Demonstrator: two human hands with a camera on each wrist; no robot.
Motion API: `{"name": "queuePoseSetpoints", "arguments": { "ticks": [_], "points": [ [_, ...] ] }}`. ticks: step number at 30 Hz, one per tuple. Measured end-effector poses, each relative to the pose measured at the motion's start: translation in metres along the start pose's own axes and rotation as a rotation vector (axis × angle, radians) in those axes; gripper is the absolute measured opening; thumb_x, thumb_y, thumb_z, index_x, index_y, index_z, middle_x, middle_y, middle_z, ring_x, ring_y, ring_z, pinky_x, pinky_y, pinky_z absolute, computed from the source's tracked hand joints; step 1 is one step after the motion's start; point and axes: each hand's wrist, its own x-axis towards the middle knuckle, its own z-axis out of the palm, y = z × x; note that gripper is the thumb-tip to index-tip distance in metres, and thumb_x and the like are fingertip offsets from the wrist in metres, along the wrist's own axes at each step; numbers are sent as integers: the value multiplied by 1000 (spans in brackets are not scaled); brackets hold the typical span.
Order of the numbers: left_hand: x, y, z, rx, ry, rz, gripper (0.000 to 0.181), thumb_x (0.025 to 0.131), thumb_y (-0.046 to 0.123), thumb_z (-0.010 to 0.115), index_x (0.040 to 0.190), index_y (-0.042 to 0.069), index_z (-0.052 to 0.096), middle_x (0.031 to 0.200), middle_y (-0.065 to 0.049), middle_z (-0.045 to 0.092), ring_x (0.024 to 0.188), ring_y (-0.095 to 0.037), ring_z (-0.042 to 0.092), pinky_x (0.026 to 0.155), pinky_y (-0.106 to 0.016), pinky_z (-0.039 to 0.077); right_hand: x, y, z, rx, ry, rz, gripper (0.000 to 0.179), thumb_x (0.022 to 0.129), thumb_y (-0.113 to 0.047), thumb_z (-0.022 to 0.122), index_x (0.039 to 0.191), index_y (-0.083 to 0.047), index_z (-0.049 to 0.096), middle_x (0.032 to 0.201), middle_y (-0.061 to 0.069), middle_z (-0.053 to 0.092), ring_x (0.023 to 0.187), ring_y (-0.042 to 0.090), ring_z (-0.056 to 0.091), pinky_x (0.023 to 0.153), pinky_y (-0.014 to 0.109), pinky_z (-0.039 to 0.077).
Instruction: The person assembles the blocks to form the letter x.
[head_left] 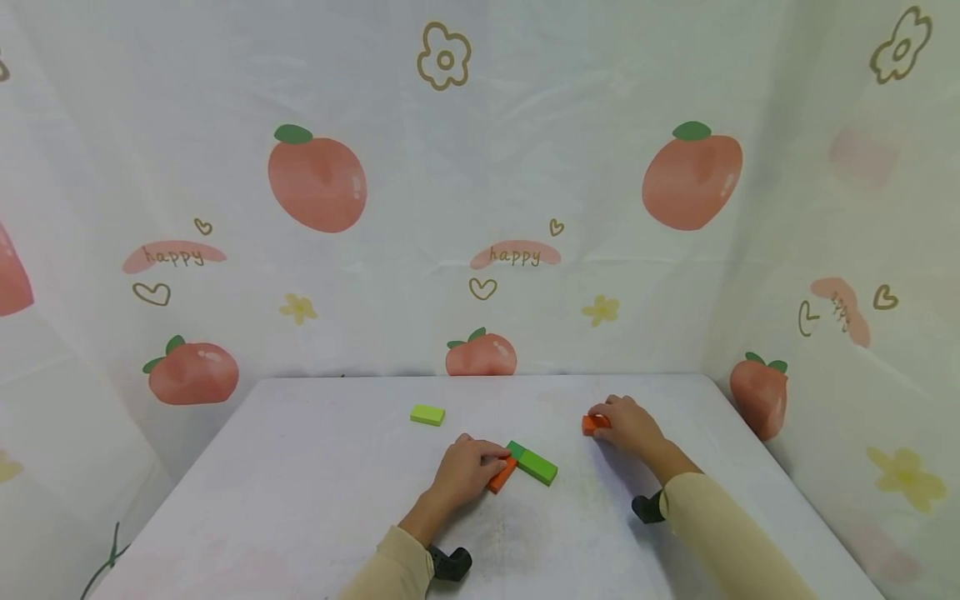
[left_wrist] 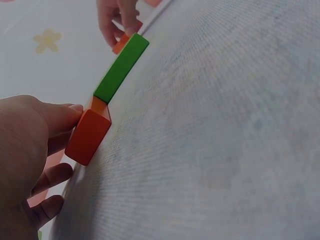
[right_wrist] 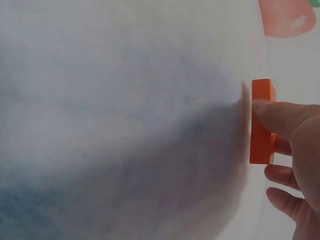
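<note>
On the white table, my left hand pinches an orange block between thumb and fingers. This block's near end faces the left wrist camera, with the thumb on one side. A long green block lies at an angle against its far end, and its upper left end looks darker. Farther right, my right hand holds a second orange block by its long sides, thumb on the near face. A shadow lies on the tabletop beside that block in the right wrist view.
A lime-green block lies behind and left of the left hand. The white table ends at a printed curtain at the back and sides. Black wrist mounts hang below both wrists, by the beige sleeves.
</note>
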Motion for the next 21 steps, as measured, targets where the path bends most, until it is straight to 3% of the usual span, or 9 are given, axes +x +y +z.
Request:
{"name": "queuePoseSetpoints", "arguments": {
  "ticks": [10, 21],
  "points": [
    [0, -1, 0, 4, 0, 4, 20, 90, 23, 68, 108, 24, 77, 100, 8, 71, 74, -10, 43, 62, -24, 35, 3, -9, -7, -17, 33, -80, 30, 82, -19, 79, 111, -12, 72, 93, 0, 57, 86, 23, 50, 76, 38, 45],
    [0, 0, -1, 5, 9, 14, 20, 90, 22, 68, 108, 23, 77, 101, 8, 72, 75, -10, 44, 62, -24, 36, 9, -19, -12, -41, 31, -78, 28, 83, -17, 78, 110, -15, 73, 91, 0, 56, 87, 22, 49, 76, 37, 45]
  ]
}}
